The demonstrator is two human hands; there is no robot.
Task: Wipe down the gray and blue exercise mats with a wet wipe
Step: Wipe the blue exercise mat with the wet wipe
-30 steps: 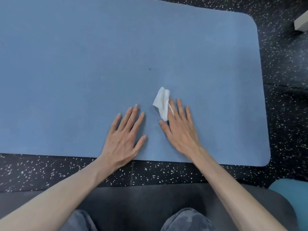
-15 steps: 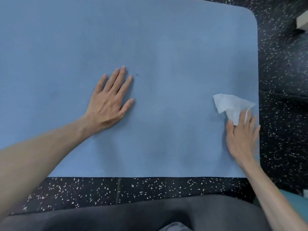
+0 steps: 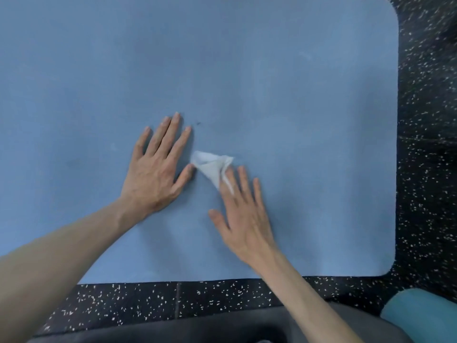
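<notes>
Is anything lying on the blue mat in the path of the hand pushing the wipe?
Only the left hand, flat on the light blue rectangular exercise mat, its thumb right beside the crumpled white wet wipe under the right hand's fingers. Elsewhere the mat shows only a tiny dark speck.

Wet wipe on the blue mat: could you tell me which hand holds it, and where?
The right hand presses the wet wipe flat by its near end under straight fingers; nothing grips it.

Blue mat (image 3: 272,82), white wipe (image 3: 210,164), black white-speckled floor (image 3: 425,144)
</notes>
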